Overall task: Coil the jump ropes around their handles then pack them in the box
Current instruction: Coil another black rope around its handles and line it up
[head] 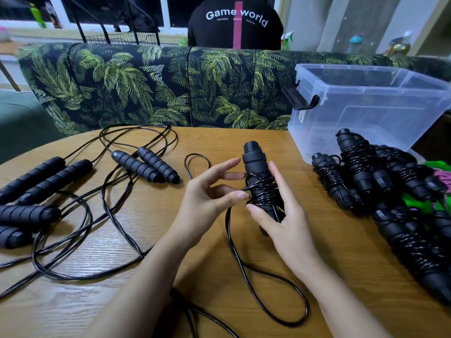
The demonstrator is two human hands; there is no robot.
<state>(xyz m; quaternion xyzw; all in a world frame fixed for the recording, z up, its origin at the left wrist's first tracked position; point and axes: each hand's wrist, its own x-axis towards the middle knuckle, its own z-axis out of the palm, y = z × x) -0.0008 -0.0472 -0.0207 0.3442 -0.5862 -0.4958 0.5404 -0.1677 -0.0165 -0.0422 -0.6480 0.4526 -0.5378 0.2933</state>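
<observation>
My right hand [280, 223] grips a pair of black jump rope handles [256, 164] held upright over the wooden table [170, 276], with several turns of black rope wound round their middle. My left hand [207, 198] pinches the rope [246, 262] right beside the coil; the loose rest of it loops down across the table toward me. Several coiled jump ropes [353, 172] lie piled at the right. Uncoiled ropes with black foam handles [146, 164] sprawl at the left. The clear plastic box [366, 103] stands at the back right, nothing visible inside.
A palm-leaf sofa back [146, 86] runs behind the table. A person in a black hoodie [234, 23] sits beyond it, facing away. Something green and pink [436, 172] pokes out behind the coiled pile. Bottles stand on the far ledge.
</observation>
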